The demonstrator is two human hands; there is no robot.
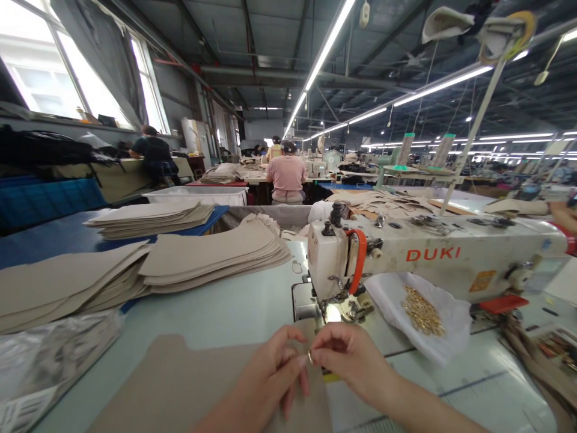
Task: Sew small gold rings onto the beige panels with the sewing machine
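In the head view, my right hand (356,358) pinches a small gold-coloured metal ring (311,357) between thumb and fingertips. My left hand (279,367) is right beside it, its thumb tip close to the ring and its fingers curled; what they grip, if anything, is hidden. A beige fabric panel (180,379) lies flat on the table beneath my left hand and forearm. Just beyond both hands stands the white DUKI sewing machine (433,240), its lamp lit near the needle area. On the machine bed, a white cloth (387,294) carries a pile of gold metal rings (422,311).
Stacks of cut beige panels (211,249) lie on the left, with a clear plastic bag (58,355) in front. A box of small parts (559,349) sits at the far right. Thread cones (406,150) stand behind the machine. Other people work at tables farther back.
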